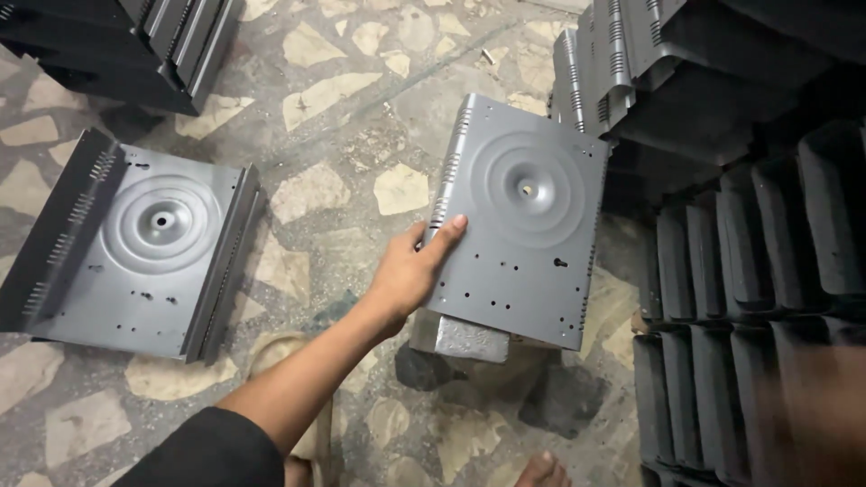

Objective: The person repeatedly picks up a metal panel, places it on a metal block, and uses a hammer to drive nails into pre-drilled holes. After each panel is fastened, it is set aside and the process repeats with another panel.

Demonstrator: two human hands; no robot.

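My left hand (410, 275) reaches in from the lower left and grips the left edge of a grey sheet-metal panel (528, 225), thumb on top. The panel has a round embossed centre with a hole, side vent slots and small punched holes. It lies flat-side up on a grey metal block (460, 340). A second, similar panel (135, 243) lies on the floor at the left, its folded sides turned up. My right hand is not visible.
Stacks of dark metal panels stand at the top left (135, 45), at the top right (649, 72) and in rows down the right side (758, 298). The floor is stone mosaic (343, 99). My toes (541, 471) and a sandal (311, 433) show at the bottom.
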